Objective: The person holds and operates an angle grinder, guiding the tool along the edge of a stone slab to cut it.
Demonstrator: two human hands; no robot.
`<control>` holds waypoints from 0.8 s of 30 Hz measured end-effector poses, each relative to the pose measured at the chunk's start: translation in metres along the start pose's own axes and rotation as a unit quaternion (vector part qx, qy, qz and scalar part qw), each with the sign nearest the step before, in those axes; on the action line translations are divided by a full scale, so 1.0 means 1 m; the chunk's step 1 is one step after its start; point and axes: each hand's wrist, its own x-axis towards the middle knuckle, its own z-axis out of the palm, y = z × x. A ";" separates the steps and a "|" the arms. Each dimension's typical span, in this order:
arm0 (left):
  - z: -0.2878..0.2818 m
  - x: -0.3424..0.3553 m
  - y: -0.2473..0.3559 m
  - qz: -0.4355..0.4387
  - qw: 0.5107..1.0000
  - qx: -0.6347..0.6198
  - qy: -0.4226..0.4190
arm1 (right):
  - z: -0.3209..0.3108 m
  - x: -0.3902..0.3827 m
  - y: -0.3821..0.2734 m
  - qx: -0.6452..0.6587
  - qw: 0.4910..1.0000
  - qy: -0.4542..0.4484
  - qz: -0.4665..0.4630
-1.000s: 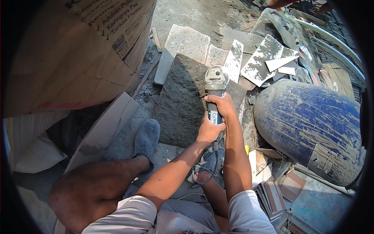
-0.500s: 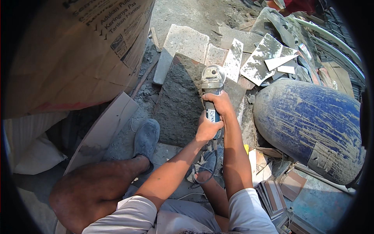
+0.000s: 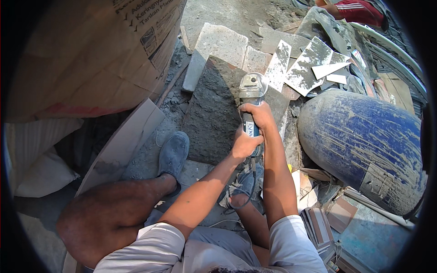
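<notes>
left grip (image 3: 246, 143): wrapped round rear of angle grinder (image 3: 249, 127) | right grip (image 3: 260, 115): wrapped round its body, nearer the head (image 3: 251, 83) | grinder head: beyond both grips, over rough grey slab (image 3: 211, 109)

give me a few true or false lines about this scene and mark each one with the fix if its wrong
1. The left hand and right hand both grip the angle grinder. True.
2. The left hand is nearer the grinder's metal head than the right hand. False: the right hand is nearer the head.
3. The blue barrel is to the left of the grinder. False: the blue barrel is to its right.
4. A large brown paper sack fills much of the upper left. True.
5. The person's left foot is bare. False: it wears a greyish shoe.
6. A cord runs from the grinder's rear end. True.
</notes>
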 end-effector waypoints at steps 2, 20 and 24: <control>0.001 -0.003 -0.008 -0.019 0.996 0.074 0.046 | -0.002 -0.005 0.002 0.006 1.000 -0.006 0.011; 0.006 -0.028 -0.039 -0.007 0.991 0.096 0.097 | 0.002 -0.038 0.019 0.050 0.999 -0.002 0.013; 0.001 -0.040 -0.051 -0.035 0.987 0.128 0.088 | 0.003 -0.052 0.039 0.084 0.996 -0.015 0.032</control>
